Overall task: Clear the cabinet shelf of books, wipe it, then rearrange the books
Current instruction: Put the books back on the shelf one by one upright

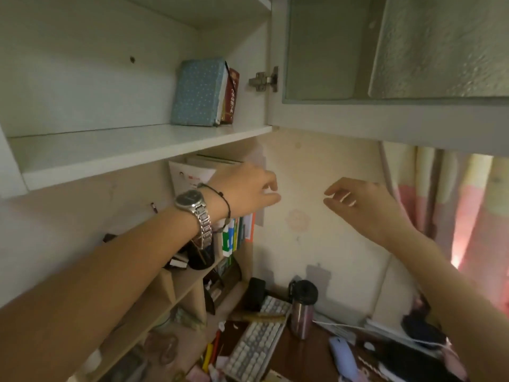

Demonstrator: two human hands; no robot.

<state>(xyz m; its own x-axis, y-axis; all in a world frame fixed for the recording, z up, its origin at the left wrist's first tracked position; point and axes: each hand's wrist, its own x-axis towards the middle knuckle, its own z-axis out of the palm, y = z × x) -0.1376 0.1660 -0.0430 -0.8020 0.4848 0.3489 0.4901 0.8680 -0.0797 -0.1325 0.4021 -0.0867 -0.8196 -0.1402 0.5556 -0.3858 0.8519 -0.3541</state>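
A white cabinet shelf (132,150) sits high on the wall, its door swung open to the right. Two books stand upright at its back right corner: a blue dotted book (197,92) and, touching it on the right, a dark red book (230,97) against the cabinet's side wall. Below, a wooden desk (308,357) carries a pale keyboard (256,346), a metal flask with a black lid (301,310) just right of it, and a lilac mouse (343,357).

Two books (205,92) upright at white shelf's (124,150) right end
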